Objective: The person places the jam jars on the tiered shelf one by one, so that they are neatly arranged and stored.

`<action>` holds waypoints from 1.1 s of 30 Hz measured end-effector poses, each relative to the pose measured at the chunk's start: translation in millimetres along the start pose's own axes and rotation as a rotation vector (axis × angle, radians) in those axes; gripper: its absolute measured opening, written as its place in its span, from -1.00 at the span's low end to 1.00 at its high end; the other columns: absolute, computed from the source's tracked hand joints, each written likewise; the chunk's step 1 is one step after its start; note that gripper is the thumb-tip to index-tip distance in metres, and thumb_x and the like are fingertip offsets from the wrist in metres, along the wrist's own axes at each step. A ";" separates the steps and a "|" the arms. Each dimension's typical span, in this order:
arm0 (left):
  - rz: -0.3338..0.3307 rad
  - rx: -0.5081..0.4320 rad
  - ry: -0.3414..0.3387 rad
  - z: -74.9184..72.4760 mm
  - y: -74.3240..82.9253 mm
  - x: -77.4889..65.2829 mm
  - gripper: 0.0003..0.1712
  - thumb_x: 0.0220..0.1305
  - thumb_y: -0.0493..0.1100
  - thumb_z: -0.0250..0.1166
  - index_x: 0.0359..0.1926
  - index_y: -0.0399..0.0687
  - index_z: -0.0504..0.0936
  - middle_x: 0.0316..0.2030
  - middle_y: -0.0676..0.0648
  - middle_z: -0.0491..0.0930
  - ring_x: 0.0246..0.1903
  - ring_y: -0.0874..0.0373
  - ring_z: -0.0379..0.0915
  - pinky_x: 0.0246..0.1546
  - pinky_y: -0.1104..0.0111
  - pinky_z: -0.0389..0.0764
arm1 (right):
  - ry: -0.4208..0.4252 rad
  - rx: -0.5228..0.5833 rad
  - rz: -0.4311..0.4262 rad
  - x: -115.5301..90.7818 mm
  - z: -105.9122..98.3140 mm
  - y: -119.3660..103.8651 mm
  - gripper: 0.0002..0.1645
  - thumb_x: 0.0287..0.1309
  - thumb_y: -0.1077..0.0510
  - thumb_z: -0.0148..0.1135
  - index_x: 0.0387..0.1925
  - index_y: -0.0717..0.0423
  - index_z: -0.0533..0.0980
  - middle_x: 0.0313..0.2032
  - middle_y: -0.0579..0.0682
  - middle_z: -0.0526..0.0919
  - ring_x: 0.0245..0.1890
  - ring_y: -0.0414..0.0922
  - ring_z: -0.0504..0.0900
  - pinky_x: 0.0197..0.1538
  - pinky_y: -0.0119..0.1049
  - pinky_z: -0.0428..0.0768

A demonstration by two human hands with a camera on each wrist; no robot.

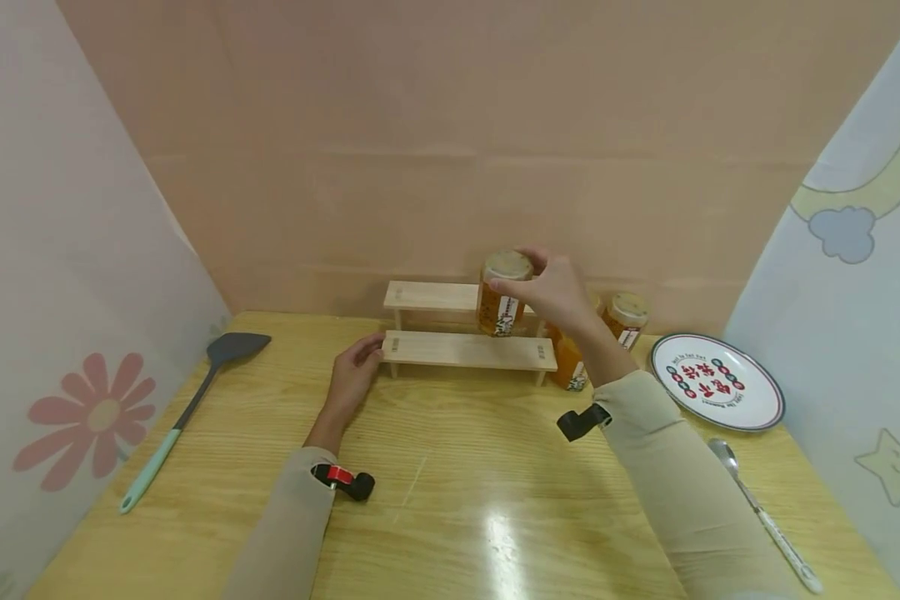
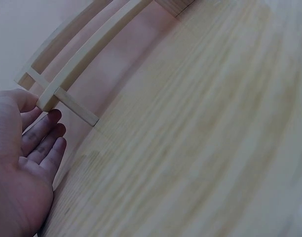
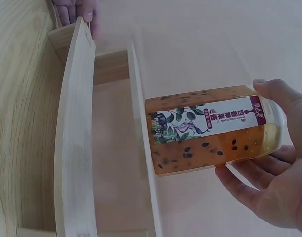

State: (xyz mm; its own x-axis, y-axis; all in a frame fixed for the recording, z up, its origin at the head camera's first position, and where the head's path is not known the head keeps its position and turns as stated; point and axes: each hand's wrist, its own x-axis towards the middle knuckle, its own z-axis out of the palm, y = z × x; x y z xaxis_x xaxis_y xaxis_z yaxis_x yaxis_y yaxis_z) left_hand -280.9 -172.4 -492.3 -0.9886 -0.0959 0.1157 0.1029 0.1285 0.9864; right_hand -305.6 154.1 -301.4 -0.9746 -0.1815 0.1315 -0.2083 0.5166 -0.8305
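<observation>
A two-step wooden rack stands near the back wall. My left hand holds the left end of its lower board, thumb and fingertips around the board's end in the left wrist view. With my right hand I grip a jar of passion fruit jam near its lid; dark seeds and a white label show through the clear sides. The jar's base is right at the upper board in the right wrist view. In the head view the jar covers part of that board.
Right of the rack stand an orange jar and another seeded jar, partly behind my right arm. A printed plate and a long-handled spoon lie at right. A turner with a mint handle lies at left.
</observation>
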 end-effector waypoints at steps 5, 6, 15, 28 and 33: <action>-0.061 0.011 -0.023 -6.2 -0.1 -2.1 -0.52 0.57 -0.22 0.13 0.43 -0.17 0.46 0.41 -0.23 0.47 0.44 -0.05 0.37 0.08 0.76 0.44 | 0.002 0.009 -0.028 12.7 19.2 -4.9 -0.03 0.08 -0.24 0.55 0.45 -0.02 0.40 0.27 0.04 0.62 0.18 0.00 0.60 0.21 -0.02 0.62; -0.064 0.015 -0.024 -7.4 -0.4 -3.0 -0.52 0.57 -0.23 0.12 0.43 -0.19 0.45 0.42 -0.24 0.46 0.44 -0.06 0.36 0.07 0.76 0.44 | -0.001 0.012 -0.035 14.9 22.6 -5.8 -0.03 0.09 -0.23 0.54 0.45 -0.02 0.40 0.25 0.04 0.62 0.17 0.00 0.60 0.20 -0.02 0.62; -0.001 0.021 0.010 -9.2 -2.0 -9.8 -0.56 0.56 -0.19 0.17 0.37 -0.11 0.54 0.36 -0.20 0.54 0.38 -0.04 0.44 0.05 0.75 0.47 | -0.032 0.064 -0.062 31.8 46.3 -16.3 -0.05 0.09 -0.15 0.57 0.44 0.04 0.40 0.26 0.10 0.61 0.20 0.05 0.59 0.23 0.04 0.62; 0.015 0.043 0.001 -5.0 1.1 -11.4 -0.57 0.56 -0.16 0.16 0.37 -0.05 0.55 0.34 -0.18 0.56 0.36 -0.03 0.47 0.17 0.62 0.51 | 0.021 0.097 -0.061 51.2 70.5 -26.1 -0.11 0.10 -0.11 0.56 0.40 0.03 0.41 0.24 0.08 0.58 0.16 0.04 0.59 0.19 0.01 0.64; -0.002 0.033 0.000 -4.4 0.9 -12.2 -0.57 0.56 -0.17 0.17 0.37 -0.06 0.55 0.34 -0.18 0.56 0.36 -0.03 0.47 0.17 0.62 0.51 | 0.020 0.102 -0.062 50.7 76.0 -30.0 -0.08 0.12 -0.11 0.56 0.44 0.02 0.37 0.29 0.08 0.55 0.19 0.05 0.57 0.21 0.04 0.64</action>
State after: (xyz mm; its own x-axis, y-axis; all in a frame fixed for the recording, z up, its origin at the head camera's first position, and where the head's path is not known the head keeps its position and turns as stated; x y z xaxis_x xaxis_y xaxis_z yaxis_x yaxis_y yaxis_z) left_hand -268.2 -175.5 -492.3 -0.9889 -0.0962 0.1132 0.0968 0.1608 0.9822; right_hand -342.5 65.8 -310.9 -0.9617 -0.1934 0.1944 -0.2600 0.4172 -0.8708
